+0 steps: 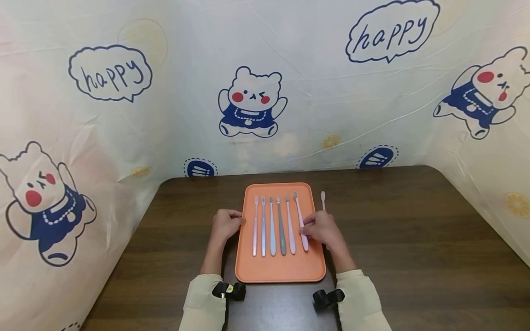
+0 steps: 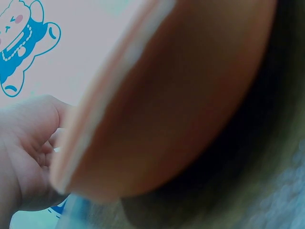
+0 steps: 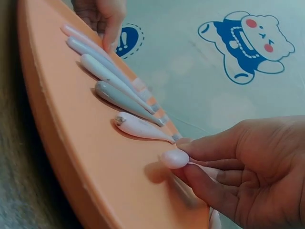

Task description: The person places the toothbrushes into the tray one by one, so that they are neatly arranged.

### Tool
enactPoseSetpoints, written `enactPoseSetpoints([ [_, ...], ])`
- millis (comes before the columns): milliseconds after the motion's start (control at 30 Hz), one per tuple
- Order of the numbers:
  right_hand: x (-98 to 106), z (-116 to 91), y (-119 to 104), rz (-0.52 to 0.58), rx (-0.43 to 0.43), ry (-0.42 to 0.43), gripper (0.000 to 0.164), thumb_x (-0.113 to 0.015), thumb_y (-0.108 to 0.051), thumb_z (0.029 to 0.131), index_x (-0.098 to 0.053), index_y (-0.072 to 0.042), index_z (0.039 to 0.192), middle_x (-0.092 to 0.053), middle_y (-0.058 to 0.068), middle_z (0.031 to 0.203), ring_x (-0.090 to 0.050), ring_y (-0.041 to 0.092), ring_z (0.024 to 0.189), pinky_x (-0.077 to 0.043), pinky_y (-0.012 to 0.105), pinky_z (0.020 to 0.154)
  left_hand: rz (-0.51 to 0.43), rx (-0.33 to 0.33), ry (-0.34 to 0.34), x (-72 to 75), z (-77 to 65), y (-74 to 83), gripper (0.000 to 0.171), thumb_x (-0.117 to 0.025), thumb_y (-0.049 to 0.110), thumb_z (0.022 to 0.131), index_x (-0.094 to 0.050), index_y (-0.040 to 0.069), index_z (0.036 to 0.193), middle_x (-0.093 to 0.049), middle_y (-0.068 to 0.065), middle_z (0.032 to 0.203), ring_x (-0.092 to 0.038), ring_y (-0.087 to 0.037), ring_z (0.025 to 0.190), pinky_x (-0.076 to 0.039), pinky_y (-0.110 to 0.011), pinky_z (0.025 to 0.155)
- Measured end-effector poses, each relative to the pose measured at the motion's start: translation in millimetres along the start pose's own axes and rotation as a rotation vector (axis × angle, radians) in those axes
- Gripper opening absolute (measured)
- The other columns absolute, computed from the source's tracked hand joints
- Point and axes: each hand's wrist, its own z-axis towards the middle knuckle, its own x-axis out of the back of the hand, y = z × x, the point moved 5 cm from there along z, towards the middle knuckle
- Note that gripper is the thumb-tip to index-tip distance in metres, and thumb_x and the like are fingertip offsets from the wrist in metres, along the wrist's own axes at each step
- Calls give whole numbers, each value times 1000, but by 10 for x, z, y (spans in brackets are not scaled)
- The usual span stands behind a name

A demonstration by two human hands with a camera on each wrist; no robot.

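An orange tray (image 1: pixel 278 270) lies on the table, bearing a row of toothbrushes, heads toward the far end. My right hand (image 1: pixel 325 226) pinches the handle of the rightmost pale pink toothbrush (image 1: pixel 305 242) between thumb and finger; in the right wrist view its rounded handle end shows just over the tray. Left of it are a pinkish toothbrush (image 1: pixel 291 230), a grey toothbrush (image 1: pixel 282 234) and several blue and pink ones. My left hand (image 1: pixel 225 225) holds the tray's left rim, its fingertips partly hidden. Another pink toothbrush (image 1: pixel 323 197) is beyond my right hand, off the tray, its lower part hidden.
The dark wooden table (image 1: pixel 414 239) extends to both sides of the tray. A pale curtain (image 1: pixel 310 115) printed with bears and "happy" bubbles hangs behind and at the sides. Black wrist cameras (image 1: pixel 329 299) sit by both cream sleeves (image 1: pixel 360 299).
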Motion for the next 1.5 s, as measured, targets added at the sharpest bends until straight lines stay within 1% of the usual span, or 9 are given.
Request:
enactPoseSetpoints([
  [200, -37, 3, -18, -22, 39, 27, 18, -79, -4, 82, -77, 3, 99, -77, 13, 82, -68, 13, 69, -58, 28, 64, 7, 7, -3, -5, -11, 2, 23, -70, 14, 89, -78, 0, 105, -75, -19, 105, -70, -20, 79, -58, -31, 68],
  [400, -82, -6, 24, -42, 35, 31, 13, -79, -5, 83, -77, 1, 94, -76, 10, 79, -67, 12, 66, -56, 28, 62, -2, 29, -25, -34, -39, -44, 24, -71, 15, 90, -78, 1, 107, -75, -19, 107, -70, -19, 79, -59, -31, 69],
  [500, -85, -8, 13, -71, 35, 51, 13, -81, -8, 83, -77, 0, 93, -75, 9, 81, -65, 14, 70, -56, 28, 63, -15, 25, -22, -33, -40, -36, 24, -71, 15, 89, -78, 0, 107, -75, -19, 106, -70, -18, 77, -59, -30, 68],
  [667, -86, -15, -25, -155, 46, 75, 12, -82, -13, 82, -78, -3, 88, -74, 8, 84, -63, 19, 77, -54, 32, 67, -25, 21, -21, -16, -38, -18, 23, -71, 14, 88, -78, 0, 105, -75, -19, 105, -69, -17, 76, -58, -29, 66],
  [933, -66, -25, -65, -204, 43, 74, 12, -81, -14, 84, -78, -3, 86, -73, 7, 81, -62, 19, 76, -53, 30, 65, -16, 11, -8, 9, -26, 7, 22, -71, 13, 88, -78, -1, 103, -75, -20, 105, -68, -21, 81, -56, -29, 68],
  [1100, -14, -34, -79, -206, 31, 76, 13, -81, -16, 84, -77, -3, 87, -71, 7, 80, -62, 17, 71, -50, 26, 61, -12, 3, -1, 11, -11, 15, 21, -71, 13, 87, -78, -1, 102, -76, -19, 100, -68, -19, 76, -56, -28, 64],
  [1167, -8, -29, -76, -194, 24, 70, 15, -81, -16, 84, -77, -3, 88, -71, 8, 82, -64, 16, 70, -51, 25, 61, -11, 0, 1, 15, -10, 19, 21, -71, 13, 87, -78, -1, 101, -76, -19, 99, -67, -19, 75, -55, -28, 63],
  [1300, -11, -13, -63, -197, 28, 75, 15, -83, -17, 83, -76, -3, 87, -73, 8, 82, -64, 15, 69, -53, 27, 63, -5, -3, 1, 19, -7, 15, 22, -71, 14, 87, -78, -1, 102, -76, -19, 101, -68, -20, 77, -56, -29, 64],
  [1500, -8, -16, -44, -175, 32, 68, 15, -82, -15, 82, -76, -2, 88, -73, 9, 82, -65, 13, 67, -54, 26, 61, 1, -4, 4, 12, -12, 1, 22, -71, 14, 88, -78, -1, 103, -76, -20, 104, -69, -22, 81, -57, -30, 67],
])
